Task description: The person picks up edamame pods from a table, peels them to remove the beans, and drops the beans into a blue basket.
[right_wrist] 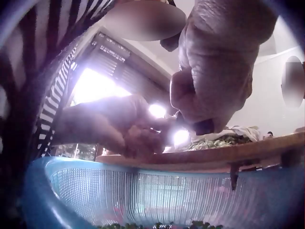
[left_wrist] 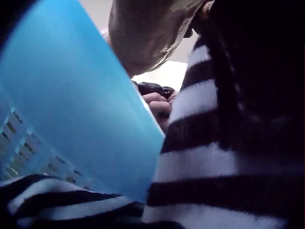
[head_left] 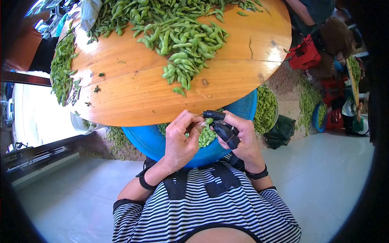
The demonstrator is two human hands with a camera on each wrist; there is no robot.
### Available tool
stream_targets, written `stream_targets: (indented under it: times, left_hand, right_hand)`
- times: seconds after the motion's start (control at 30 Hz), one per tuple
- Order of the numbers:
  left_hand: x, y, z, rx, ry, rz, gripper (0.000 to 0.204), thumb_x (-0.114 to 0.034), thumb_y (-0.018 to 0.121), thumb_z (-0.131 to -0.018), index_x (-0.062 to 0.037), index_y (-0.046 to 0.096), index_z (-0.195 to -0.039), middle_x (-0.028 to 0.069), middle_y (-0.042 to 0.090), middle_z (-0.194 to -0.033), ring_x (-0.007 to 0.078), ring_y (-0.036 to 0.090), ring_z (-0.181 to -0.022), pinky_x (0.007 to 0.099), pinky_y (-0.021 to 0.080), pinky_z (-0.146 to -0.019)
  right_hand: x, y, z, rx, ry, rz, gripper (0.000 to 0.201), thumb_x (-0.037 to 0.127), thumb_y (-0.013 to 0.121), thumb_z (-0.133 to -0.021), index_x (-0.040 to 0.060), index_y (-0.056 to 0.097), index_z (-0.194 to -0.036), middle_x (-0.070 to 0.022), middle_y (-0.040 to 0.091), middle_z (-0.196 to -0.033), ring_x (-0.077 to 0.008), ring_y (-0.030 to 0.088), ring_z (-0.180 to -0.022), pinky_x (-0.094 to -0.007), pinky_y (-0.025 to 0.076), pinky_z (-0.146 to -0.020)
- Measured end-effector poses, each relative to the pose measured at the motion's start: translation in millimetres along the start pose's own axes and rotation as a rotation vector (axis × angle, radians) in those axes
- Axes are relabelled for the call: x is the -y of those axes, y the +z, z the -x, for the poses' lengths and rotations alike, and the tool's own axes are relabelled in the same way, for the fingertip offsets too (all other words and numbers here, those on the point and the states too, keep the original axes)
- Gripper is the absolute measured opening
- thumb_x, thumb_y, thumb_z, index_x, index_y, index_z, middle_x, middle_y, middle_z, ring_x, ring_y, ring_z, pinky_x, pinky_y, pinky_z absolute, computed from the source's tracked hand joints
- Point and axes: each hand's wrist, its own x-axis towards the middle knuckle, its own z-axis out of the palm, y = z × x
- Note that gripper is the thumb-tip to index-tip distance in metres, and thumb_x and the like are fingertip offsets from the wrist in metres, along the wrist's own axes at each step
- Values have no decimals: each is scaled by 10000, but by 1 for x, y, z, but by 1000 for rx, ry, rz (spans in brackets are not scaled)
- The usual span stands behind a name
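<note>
In the head view, both hands meet over a blue basket (head_left: 137, 141) between the table edge and the person's lap. The left hand (head_left: 182, 135) has its fingers bent and its fingertips pinching one end of a green soybean pod (head_left: 209, 120). Black covers (head_left: 226, 135) wrap the thumb and a finger of the right hand (head_left: 245, 135), which pinches the pod from the other side. Below them, shelled green beans (head_left: 206, 137) lie in the basket, partly hidden by the hands. The right wrist view has the right hand (right_wrist: 219, 62) large above the basket rim (right_wrist: 43, 191).
A wooden table (head_left: 133, 93) curves in front, with a large heap of soybean pods (head_left: 182, 44) and another pile (head_left: 63, 69) at its left edge. To the right stand a tub of pods (head_left: 265, 109), a dark bag (head_left: 281, 131) and a red stool (head_left: 304, 54). Other people sit around.
</note>
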Motion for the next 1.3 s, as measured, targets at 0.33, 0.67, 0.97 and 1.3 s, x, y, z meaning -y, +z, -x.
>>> stream_targets:
  times: [0.33,0.67,0.97,1.3]
  left_hand:
    - [12,-1,6,295,-724,1207,36,-102,574,-979,-81,592,-956,-20,533,-698,69,481,-568,204,312,-488]
    - [-5,-5,9,147,47,-164,145,6,677,-843,16,602,-967,91,616,-753,174,579,-598,275,451,-556]
    - [-1,-16,2,512,-474,280,277,-256,580,-988,-11,559,-861,11,525,-646,87,466,-574,275,396,-522]
    - [8,-14,4,573,-508,417,186,-156,495,-1014,-10,559,-919,25,532,-682,94,486,-625,251,421,-565]
  right_hand:
    - [-4,-14,4,121,338,-600,231,-14,653,-769,-24,629,-998,-15,456,-745,-74,452,-639,-253,363,-540]
    - [12,12,15,-158,-300,627,252,-41,665,-717,-13,576,-951,-135,469,-817,-322,533,-671,-389,453,-604]
    - [5,0,4,23,-296,464,205,-15,664,-728,1,606,-924,-102,492,-727,-223,542,-607,-310,423,-539]
    - [-14,-4,2,19,-231,425,122,38,644,-755,7,621,-871,0,507,-672,-78,450,-585,-269,370,-527]
